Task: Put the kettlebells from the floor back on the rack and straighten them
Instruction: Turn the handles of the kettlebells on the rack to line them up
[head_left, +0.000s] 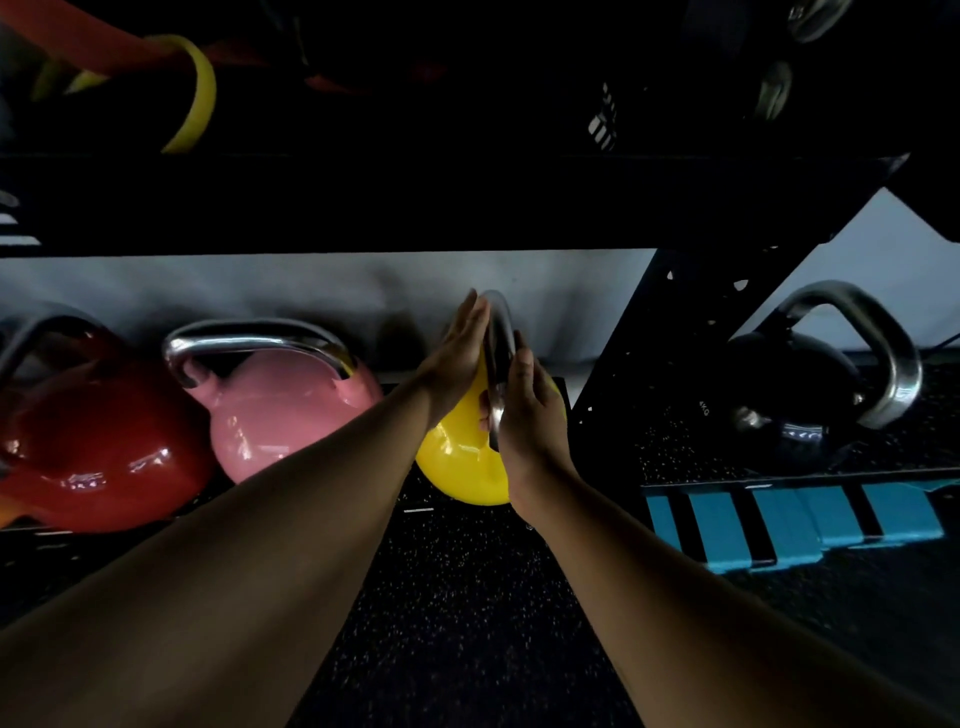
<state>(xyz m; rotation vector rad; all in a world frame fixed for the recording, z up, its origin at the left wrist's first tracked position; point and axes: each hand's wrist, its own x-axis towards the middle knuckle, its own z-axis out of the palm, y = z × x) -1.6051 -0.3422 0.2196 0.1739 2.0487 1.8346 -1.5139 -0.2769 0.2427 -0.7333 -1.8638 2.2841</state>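
A yellow kettlebell (460, 462) stands on the low rack shelf, its steel handle (501, 332) turned edge-on to me. My left hand (460, 353) lies flat against the handle's left side with straight fingers. From the right, my right hand (530, 410) wraps the handle, thumb on the near side. To the left on the same shelf sit a pink kettlebell (280, 410) and a red kettlebell (98, 447), their handles lying across. A black kettlebell (795, 395) rests tilted on the floor, right of the rack's upright (649, 338).
A dark upper shelf (415, 202) hangs low over the kettlebells, with yellow and orange resistance bands (200, 98) above it. A blue and black striped block (779, 519) lies on the floor at right. Speckled black rubber flooring (467, 623) runs below my arms.
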